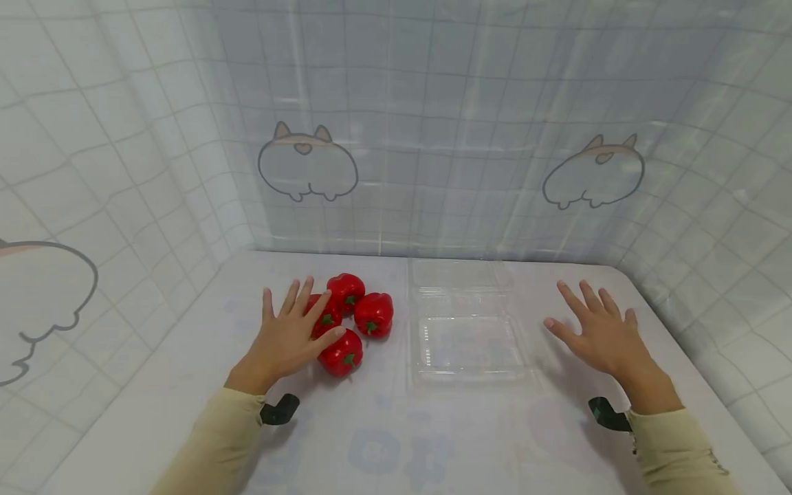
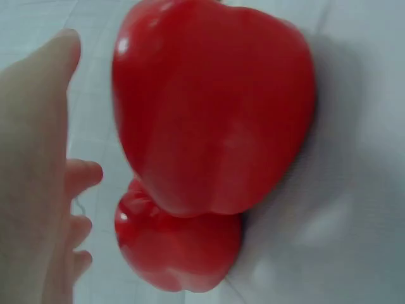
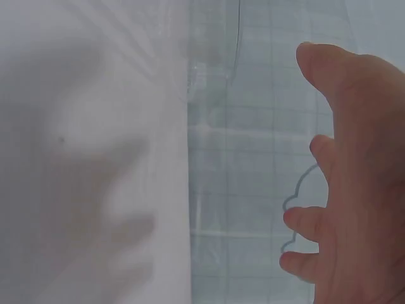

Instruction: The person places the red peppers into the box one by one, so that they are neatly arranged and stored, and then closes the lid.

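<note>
Several red bell peppers (image 1: 374,314) with green stems sit in a cluster left of the table's middle. My left hand (image 1: 289,342), fingers spread, is at the cluster's left side and overlaps two peppers in the head view. In the left wrist view a large pepper (image 2: 215,107) fills the middle, a second pepper (image 2: 180,244) lies below it, and the thumb and fingertips are apart from both. Right of the peppers lies a clear plastic clamshell box (image 1: 471,344) with its lid (image 1: 458,275) folded back. My right hand (image 1: 603,337) spreads its fingers above the table, to the box's right, holding nothing.
The white table (image 1: 185,385) has faint printed patterns. Grid-patterned curtains (image 1: 396,137) with cartoon animal drawings hang along its back and both sides. Dark bands (image 1: 280,410) show at both wrists, beside the light sleeves (image 1: 213,440).
</note>
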Available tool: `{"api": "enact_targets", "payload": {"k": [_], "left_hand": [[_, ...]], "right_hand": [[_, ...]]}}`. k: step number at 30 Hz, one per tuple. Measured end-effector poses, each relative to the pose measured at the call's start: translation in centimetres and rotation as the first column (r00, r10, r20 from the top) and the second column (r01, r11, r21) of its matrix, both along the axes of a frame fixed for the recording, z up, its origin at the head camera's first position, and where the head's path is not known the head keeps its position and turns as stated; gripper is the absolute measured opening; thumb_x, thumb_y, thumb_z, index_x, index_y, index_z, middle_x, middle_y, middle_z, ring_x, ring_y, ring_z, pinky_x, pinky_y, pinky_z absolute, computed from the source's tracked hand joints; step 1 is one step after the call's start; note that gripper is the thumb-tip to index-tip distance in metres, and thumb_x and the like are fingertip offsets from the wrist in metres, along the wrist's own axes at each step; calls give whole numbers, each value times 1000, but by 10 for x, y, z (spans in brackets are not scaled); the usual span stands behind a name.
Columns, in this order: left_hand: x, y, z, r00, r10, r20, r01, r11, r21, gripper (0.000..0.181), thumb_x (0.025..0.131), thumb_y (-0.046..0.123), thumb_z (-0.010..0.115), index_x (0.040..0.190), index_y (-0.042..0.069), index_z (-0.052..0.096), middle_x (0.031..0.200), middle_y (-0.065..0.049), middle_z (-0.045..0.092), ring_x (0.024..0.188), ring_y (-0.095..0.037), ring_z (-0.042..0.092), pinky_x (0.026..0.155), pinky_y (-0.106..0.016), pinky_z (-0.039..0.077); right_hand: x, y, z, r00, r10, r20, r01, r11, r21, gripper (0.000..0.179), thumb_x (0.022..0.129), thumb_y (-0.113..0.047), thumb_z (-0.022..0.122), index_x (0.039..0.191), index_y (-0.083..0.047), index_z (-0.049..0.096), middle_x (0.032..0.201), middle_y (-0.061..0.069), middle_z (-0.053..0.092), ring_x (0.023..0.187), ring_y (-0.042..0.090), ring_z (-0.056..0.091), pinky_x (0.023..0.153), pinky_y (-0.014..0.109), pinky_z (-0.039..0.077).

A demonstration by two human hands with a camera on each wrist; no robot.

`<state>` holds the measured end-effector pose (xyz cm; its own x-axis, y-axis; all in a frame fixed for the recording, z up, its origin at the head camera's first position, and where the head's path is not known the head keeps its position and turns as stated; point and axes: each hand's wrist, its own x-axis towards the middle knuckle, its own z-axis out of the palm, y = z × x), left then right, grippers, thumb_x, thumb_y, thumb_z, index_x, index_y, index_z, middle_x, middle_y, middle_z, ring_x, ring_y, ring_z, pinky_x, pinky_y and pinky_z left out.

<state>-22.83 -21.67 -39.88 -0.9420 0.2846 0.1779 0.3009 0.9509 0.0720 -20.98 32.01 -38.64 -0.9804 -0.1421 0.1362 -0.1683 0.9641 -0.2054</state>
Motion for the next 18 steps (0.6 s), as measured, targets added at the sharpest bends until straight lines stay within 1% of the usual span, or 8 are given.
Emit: {"api": "enact_targets", "payload": {"k": [6,10,14,17,18], "left_hand": [[3,-1,-6,999,-17,-44,18,999,31,85,93,68,49,155,12,38,164,-20,17,148,-44,14,108,-76,-6],[6,-1,-9,997,-27,-79,32,997,64,80,93,65,52,151,11,44,161,-20,25,145,-43,21,108,-77,0],[6,1,-12,988,-49,-144,63,993,101,73,94,60,56,146,10,51,156,-19,35,141,-41,28,108,-77,4],[5,4,-14,975,-78,-209,109,984,141,64,94,53,60,142,11,56,149,-16,44,138,-38,35,108,-76,3],[4,4,-15,969,-87,-231,125,980,152,61,94,51,62,140,11,58,146,-15,47,136,-37,37,108,-76,2]], "right_hand": [[0,-8,-14,1000,22,-17,-23,998,-61,79,99,-63,45,162,-24,19,160,30,20,140,58,19,96,85,12],[0,-11,-22,999,37,-7,-38,991,-132,74,101,-58,47,161,-21,23,157,32,26,138,57,26,96,83,20],[-2,-15,-29,997,81,2,-78,965,-249,72,102,-51,51,159,-15,28,156,29,29,139,55,28,102,76,23],[-4,-18,-34,995,97,15,-86,938,-335,71,102,-50,52,159,-14,30,157,25,32,141,51,28,108,71,23],[-4,-19,-36,995,101,15,-88,928,-361,71,102,-50,53,158,-14,31,156,24,34,141,49,30,108,68,26]]}}
